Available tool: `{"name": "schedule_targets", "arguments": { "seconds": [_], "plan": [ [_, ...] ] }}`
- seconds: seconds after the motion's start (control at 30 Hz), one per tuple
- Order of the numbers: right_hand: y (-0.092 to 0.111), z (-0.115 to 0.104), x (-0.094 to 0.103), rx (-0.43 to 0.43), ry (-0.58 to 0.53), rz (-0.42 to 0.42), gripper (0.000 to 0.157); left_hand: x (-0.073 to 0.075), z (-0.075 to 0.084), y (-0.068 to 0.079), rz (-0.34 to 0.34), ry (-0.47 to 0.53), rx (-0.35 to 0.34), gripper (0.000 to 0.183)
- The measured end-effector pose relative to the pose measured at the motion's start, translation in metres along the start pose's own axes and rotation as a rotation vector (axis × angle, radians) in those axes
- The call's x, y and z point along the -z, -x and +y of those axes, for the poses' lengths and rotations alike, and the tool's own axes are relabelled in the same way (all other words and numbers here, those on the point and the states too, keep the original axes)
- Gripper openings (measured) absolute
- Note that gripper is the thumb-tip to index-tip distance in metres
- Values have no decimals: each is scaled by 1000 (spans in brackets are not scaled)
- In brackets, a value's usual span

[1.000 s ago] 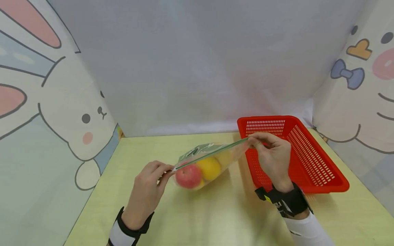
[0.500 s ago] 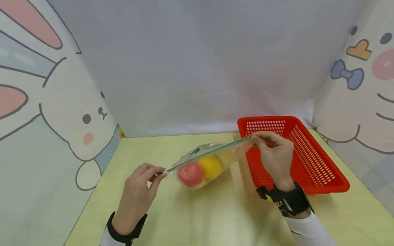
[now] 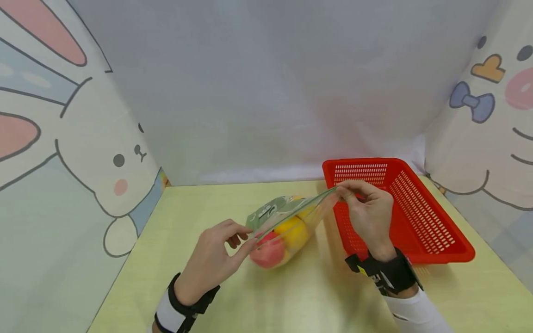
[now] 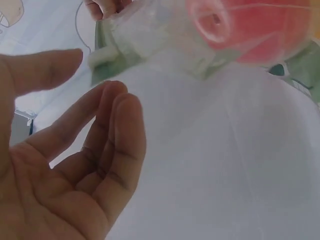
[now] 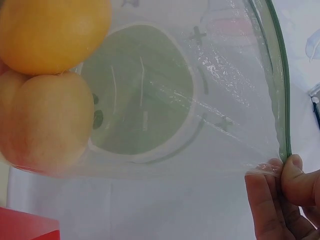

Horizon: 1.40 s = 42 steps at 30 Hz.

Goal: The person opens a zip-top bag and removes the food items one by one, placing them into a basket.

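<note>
A clear zip bag [image 3: 266, 215] with a green closure strip and green print hangs slanted over the table. Inside it show a red round fruit [image 3: 268, 252], a yellow-orange fruit [image 3: 291, 232] and, in the right wrist view, a pale peach [image 5: 47, 120]. My right hand [image 3: 368, 215] pinches the bag's upper right corner at the strip between thumb and fingers. At the bag's lower left end is my left hand [image 3: 220, 254], thumb and bent fingers spread apart. The left wrist view shows a gap between that thumb and fingers, with the strip's end just beyond them.
A red plastic basket [image 3: 416, 222] with slotted walls stands on the pale yellow table [image 3: 200, 199] at the right, partly behind my right hand. White cloth [image 3: 266, 92] closes off the back, and cartoon-printed panels [image 3: 91, 185] flank both sides.
My left hand first drew left along the strip, pinching its end, then let go and came back right with its fingers parted. The bag sags lower at that end; my right hand keeps its grip.
</note>
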State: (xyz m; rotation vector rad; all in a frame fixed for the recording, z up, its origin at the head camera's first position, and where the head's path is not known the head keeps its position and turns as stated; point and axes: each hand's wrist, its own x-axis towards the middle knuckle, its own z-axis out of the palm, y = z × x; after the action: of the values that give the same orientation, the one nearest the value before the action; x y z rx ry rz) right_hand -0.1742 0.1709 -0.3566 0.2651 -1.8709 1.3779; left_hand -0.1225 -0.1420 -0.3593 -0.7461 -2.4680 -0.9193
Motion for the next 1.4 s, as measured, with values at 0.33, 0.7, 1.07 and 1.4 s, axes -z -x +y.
{"name": "schedule_targets", "arguments": {
  "seconds": [0.33, 0.7, 1.07, 1.4],
  "plan": [
    [5, 0, -1, 1, -16, -27, 10, -24, 4, -37, -96, 122, -87, 9],
    [4, 1, 6, -12, 56, -142, 11, -26, 4, -44, 127, 155, 57, 10],
    [23, -10, 23, 170, 230, -250, 26, -31, 8, -48, 197, 203, 112, 9],
    [37, -63, -6, 460, 430, -793, 19, -35, 11, -50, 214, 226, 116, 8]
  ]
}}
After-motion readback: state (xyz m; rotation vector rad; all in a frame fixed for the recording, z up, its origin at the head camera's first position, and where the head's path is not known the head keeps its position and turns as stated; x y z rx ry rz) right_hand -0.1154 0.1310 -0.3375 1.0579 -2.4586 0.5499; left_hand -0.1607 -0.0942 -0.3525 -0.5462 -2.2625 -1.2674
